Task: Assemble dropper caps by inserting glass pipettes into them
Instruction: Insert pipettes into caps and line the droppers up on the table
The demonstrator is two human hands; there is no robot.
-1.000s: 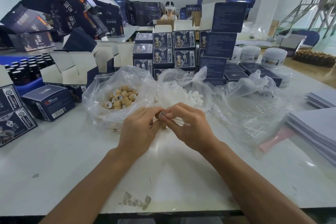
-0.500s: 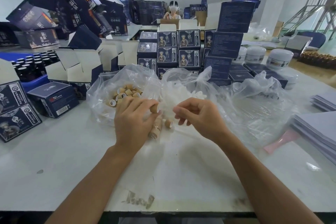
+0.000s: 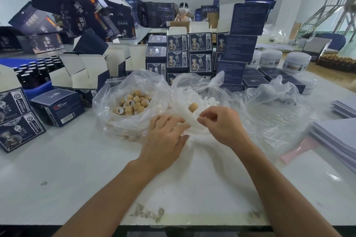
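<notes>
While the hands work at the bags: a tan cap (image 3: 193,107) lies loose on the middle bag (image 3: 194,86), just far of the right hand (image 3: 221,127) and touching neither hand.

Left hand (image 3: 165,136): palm down, fingers spread and nearly straight, resting on the near fold of plastic between the bags; it holds nothing that I can see.

Right hand: fingers curled in, thumb and forefinger close together as if pinching; whether a pipette sits between them is too small and clear to tell.

Caps: a heap of tan caps in the left bag (image 3: 133,103), its mouth open toward the person.

Pipettes: pale pieces show through the middle bag behind the loose cap; I cannot make out single tubes.

Step, as I judge it: between pieces, one cap dropped or set aside, the next one to fetch.

Doing it well: take one cap only, open end facing the right hand; hold the glass near its top so it does not bend or snap; line it up straight before pushing; press until it seats, not harder.

Risk: the slack plastic can snag fingertips and hide the thin glass.

Table (image 3: 57,169): white, with dark boxes (image 3: 57,107) at left.
</notes>
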